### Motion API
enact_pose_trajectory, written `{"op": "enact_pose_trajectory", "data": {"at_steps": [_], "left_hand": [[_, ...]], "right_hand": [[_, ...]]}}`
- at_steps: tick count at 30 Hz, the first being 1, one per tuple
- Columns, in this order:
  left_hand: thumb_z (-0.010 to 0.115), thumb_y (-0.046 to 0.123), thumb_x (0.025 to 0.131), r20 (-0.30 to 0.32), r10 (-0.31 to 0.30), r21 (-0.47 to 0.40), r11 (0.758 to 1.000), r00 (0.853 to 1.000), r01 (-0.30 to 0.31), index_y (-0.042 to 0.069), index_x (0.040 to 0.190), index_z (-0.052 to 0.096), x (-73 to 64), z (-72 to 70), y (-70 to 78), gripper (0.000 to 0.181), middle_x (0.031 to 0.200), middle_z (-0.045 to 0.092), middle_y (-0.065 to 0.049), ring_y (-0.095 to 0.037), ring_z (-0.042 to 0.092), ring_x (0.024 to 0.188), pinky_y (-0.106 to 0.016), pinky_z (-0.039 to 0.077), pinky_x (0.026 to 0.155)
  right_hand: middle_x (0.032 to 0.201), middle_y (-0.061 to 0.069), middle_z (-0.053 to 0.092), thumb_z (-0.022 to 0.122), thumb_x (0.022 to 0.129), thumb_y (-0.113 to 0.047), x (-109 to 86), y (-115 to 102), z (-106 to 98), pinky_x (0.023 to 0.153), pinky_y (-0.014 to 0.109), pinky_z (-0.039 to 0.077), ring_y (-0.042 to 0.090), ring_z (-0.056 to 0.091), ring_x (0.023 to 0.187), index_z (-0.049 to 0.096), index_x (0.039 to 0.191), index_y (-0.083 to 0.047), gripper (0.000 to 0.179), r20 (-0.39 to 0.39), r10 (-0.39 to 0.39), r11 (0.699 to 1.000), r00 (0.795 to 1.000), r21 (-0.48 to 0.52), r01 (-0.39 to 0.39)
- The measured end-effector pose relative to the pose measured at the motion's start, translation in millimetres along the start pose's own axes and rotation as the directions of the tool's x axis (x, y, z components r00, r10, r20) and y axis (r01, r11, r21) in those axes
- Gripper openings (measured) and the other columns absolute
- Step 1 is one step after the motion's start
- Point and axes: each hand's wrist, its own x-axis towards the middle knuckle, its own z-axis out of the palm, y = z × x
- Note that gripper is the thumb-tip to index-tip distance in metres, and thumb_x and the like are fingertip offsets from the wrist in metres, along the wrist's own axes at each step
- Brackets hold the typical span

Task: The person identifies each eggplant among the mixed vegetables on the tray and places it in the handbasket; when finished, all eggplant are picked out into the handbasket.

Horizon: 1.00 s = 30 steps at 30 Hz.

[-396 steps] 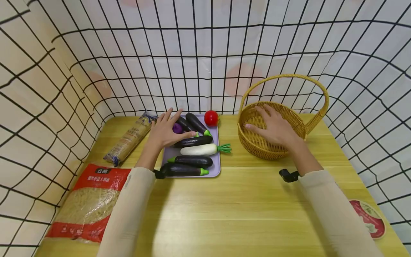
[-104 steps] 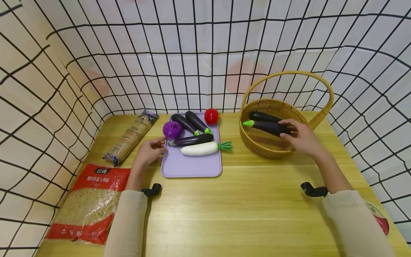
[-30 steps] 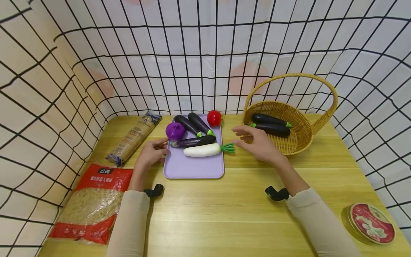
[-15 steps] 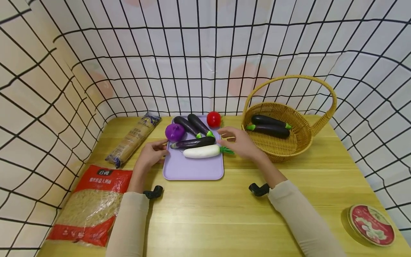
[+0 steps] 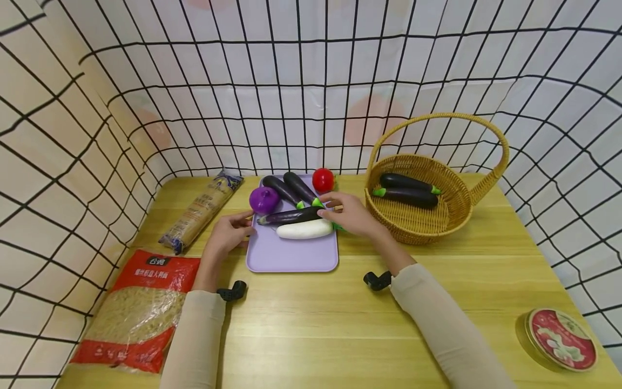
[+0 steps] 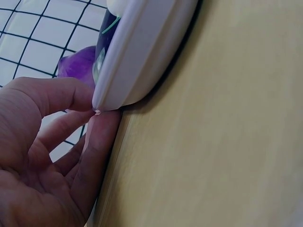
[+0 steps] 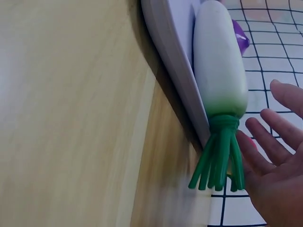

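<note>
My left hand point(image 5: 230, 233) pinches the left rim of the lilac tray point(image 5: 291, 259); in the left wrist view the thumb and a finger meet at its rim point(image 6: 106, 97). My right hand point(image 5: 352, 215) hovers over the tray's right side, fingers apart, by the tip of a dark eggplant point(image 5: 291, 216). Below that eggplant lies a white radish point(image 5: 303, 229), its green leaves point(image 7: 220, 161) partly behind the hand. Two more eggplants point(image 5: 300, 188), a purple onion point(image 5: 264, 200) and a red tomato point(image 5: 323, 180) rest at the tray's far end.
A wicker basket point(image 5: 423, 232) with a tall handle stands on the right, two eggplants point(image 5: 407, 197) inside. A pasta bag point(image 5: 136, 308) and a noodle packet point(image 5: 201, 210) lie on the left. A round tin point(image 5: 561, 339) sits front right. Black wire mesh surrounds the table.
Two eggplants from the tray's near side went into the basket. My right hand let the second go there and moved left to the tray. My left hand came down to the tray's rim and stays.
</note>
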Motion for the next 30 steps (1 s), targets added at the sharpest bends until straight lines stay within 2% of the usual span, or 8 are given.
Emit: {"op": "enact_pose_trajectory", "data": {"at_steps": [5,13,17,20,25,30], "left_hand": [[0.071,0.007,0.092,-0.007,0.0,0.007,1.0,1.0,0.0,0.021,0.149,0.057,-1.0,-0.7,-0.4,0.06,0.123,0.063,-0.015,-0.021,0.065,0.096,-0.029,0.064,0.071],[0.071,0.006,0.092,-0.01,-0.015,0.007,1.0,1.0,0.015,0.021,0.149,0.057,-2.0,0.0,0.8,0.061,0.123,0.063,-0.015,-0.022,0.064,0.097,-0.029,0.064,0.071],[0.071,0.006,0.091,0.0,-0.016,0.006,1.0,1.0,0.016,0.02,0.149,0.057,-1.6,1.4,3.6,0.061,0.123,0.063,-0.015,-0.022,0.063,0.098,-0.03,0.064,0.072],[0.072,0.006,0.09,0.0,-0.006,0.009,1.0,1.0,0.006,0.018,0.148,0.058,-1.8,1.8,6.2,0.061,0.122,0.064,-0.015,-0.022,0.064,0.097,-0.031,0.065,0.07],[0.071,0.006,0.089,-0.003,0.013,0.018,1.0,1.0,-0.013,0.017,0.147,0.059,-1.5,1.9,7.4,0.06,0.122,0.064,-0.016,-0.021,0.066,0.095,-0.031,0.064,0.068],[0.071,0.007,0.091,-0.003,0.027,0.045,0.999,1.0,-0.027,0.016,0.148,0.057,-1.2,4.1,7.3,0.06,0.123,0.063,-0.016,-0.023,0.066,0.093,-0.029,0.063,0.067]], "right_hand": [[0.139,0.012,0.062,0.07,0.098,-0.031,8.4,-0.7,7.5,0.104,0.045,0.056,0.031,0.06,0.126,0.062,0.14,-0.01,0.047,0.012,0.002,1.0,1.0,-0.028,-0.001],[0.144,0.014,0.059,0.067,0.1,-0.031,15.1,1.8,14.6,0.101,0.046,0.056,0.034,0.06,0.123,0.058,0.147,-0.013,0.05,0.056,0.034,0.995,0.998,-0.099,-0.028],[0.143,0.018,0.059,0.066,0.1,-0.025,16.0,0.9,15.8,0.097,0.045,0.056,0.033,0.061,0.116,0.057,0.147,-0.009,0.05,0.065,0.007,0.99,0.998,-0.14,0.002],[0.143,0.018,0.061,0.065,0.1,-0.022,16.7,-1.7,16.9,0.104,0.047,0.053,0.033,0.06,0.121,0.058,0.145,-0.004,0.049,0.066,-0.027,0.983,0.997,-0.178,0.038],[0.144,0.017,0.061,0.064,0.1,-0.021,18.6,-4.3,18.2,0.12,0.049,0.04,0.034,0.051,0.14,0.061,0.141,-0.002,0.046,0.079,-0.041,0.972,0.996,-0.228,0.058],[0.143,0.015,0.062,0.065,0.1,-0.021,19.0,-5.1,16.7,0.121,0.048,0.039,0.033,0.052,0.14,0.064,0.136,-0.005,0.039,0.103,-0.019,0.975,0.995,-0.22,0.041]]}}
